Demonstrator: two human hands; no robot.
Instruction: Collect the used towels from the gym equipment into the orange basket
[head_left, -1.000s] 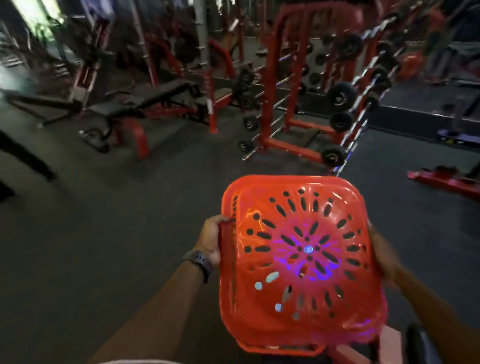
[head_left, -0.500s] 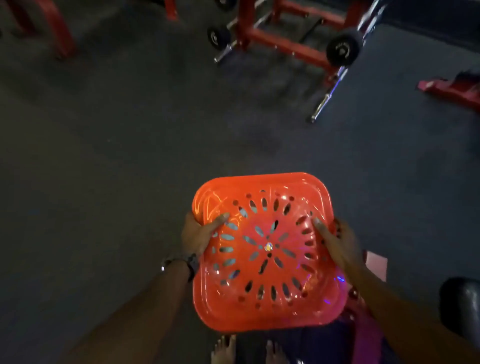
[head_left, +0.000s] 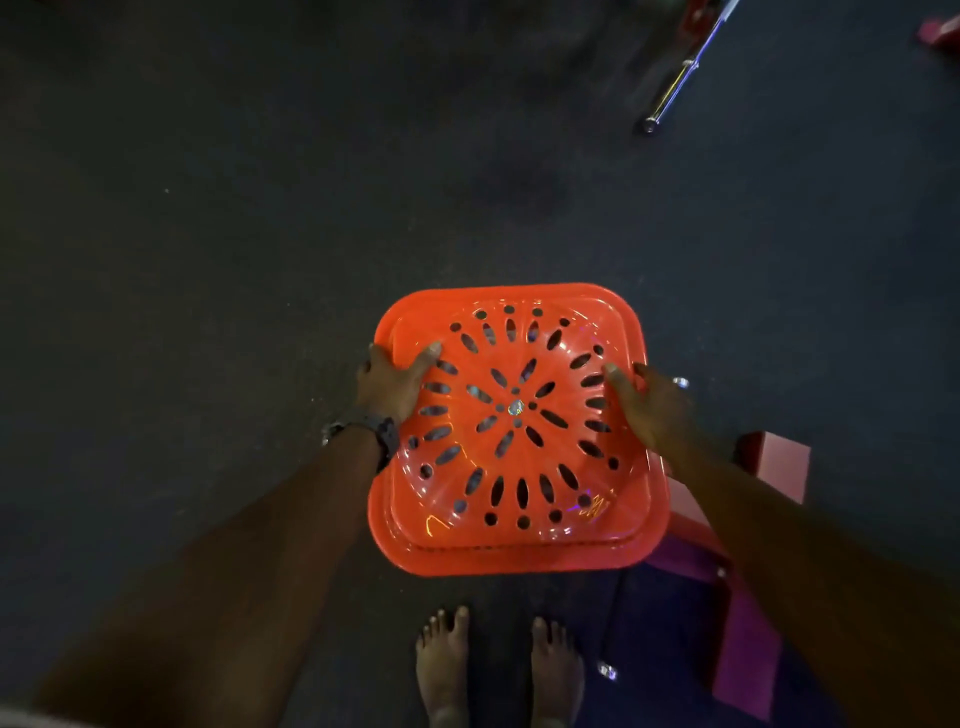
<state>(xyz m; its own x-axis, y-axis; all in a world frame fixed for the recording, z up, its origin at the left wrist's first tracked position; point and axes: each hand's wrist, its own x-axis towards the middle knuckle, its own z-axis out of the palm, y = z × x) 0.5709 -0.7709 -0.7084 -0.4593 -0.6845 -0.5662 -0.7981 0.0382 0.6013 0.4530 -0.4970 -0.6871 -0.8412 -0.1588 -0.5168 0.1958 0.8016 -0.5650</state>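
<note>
Gaze dropped to floor since earlier; both hands, left (head_left: 390, 383) & right (head_left: 655, 406), grip empty orange basket (head_left: 514, 540). No towels collected yet.

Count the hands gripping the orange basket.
2. The left hand grips the orange basket's left rim; the right hand grips its right rim.

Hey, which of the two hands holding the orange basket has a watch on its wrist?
The left hand, gripping the orange basket's left rim; a dark watch sits on its wrist. The right hand's wrist is bare.
</note>
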